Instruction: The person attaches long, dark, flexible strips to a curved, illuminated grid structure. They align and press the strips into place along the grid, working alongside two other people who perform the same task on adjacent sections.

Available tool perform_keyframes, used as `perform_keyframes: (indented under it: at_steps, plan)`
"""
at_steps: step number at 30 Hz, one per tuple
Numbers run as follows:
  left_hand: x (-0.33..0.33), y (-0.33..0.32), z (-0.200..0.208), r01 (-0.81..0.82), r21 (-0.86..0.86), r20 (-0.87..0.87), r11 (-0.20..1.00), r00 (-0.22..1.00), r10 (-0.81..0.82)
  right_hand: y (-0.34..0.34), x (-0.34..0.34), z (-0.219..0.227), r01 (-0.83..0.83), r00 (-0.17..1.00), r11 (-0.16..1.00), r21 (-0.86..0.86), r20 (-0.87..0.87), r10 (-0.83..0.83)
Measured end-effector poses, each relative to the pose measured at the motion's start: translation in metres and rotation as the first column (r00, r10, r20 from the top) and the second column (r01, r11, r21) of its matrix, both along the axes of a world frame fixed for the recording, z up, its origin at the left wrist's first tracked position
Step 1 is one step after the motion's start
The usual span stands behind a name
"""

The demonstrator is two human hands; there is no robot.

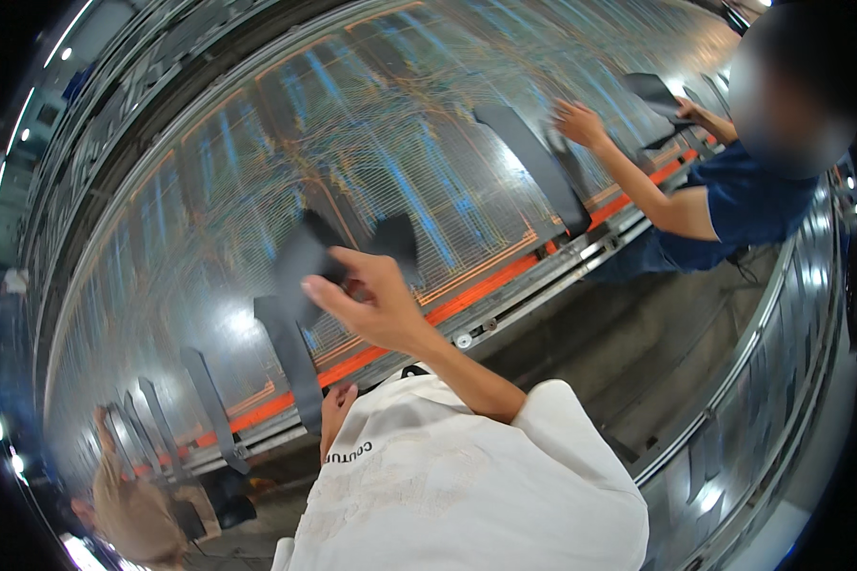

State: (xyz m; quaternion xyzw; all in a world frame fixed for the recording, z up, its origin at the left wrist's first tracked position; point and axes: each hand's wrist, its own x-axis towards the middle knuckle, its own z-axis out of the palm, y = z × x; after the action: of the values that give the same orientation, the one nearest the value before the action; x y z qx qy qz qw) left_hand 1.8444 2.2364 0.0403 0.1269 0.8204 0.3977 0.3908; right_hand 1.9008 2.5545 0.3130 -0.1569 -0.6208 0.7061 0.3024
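My right hand (376,303) reaches over the sloping metal table (219,257), pinching a dark grey flat piece (307,262) between thumb and fingers. The piece is bent and smeared by motion; a dark flap (396,240) shows on the far side of the hand, and I cannot tell if both are one piece. Low by the table's near edge is my left hand (337,404), its fingers curled together and partly hidden by my shirt. A long grey strip (293,360) lies just left of it, hanging over the edge; whether the fingers grip anything is hidden.
An orange-red band (486,285) and metal rail run along the near edge. Another grey strip (535,167) lies to the right, and several more lie leftward. A co-worker in a blue shirt (752,195) handles a dark piece (652,90); another person (138,514) stands far left.
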Motion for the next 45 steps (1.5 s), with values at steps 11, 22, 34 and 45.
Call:
perform_keyframes:
  at_steps: [11,22,34,45]
  plan:
    - [-0.003,0.077,0.191,-0.509,0.626,0.780,0.590,0.419,-0.465,-0.104,0.097,-0.015,-0.618,0.763,0.786,-0.019,0.228,0.605]
    - [-0.064,-0.065,0.149,-0.732,0.681,0.731,-0.022,0.677,0.089,-0.124,0.198,-0.104,-0.174,0.784,0.956,-0.235,0.554,0.279]
    - [0.036,-0.147,0.088,-0.959,0.282,0.639,-0.012,0.178,0.749,-0.170,0.250,-0.175,-0.493,0.509,0.804,0.332,0.860,-0.042]
    - [0.016,-0.047,0.119,-0.669,0.369,0.011,0.646,0.698,0.716,-0.058,0.225,-0.222,-0.557,0.567,0.726,0.403,0.823,-0.022]
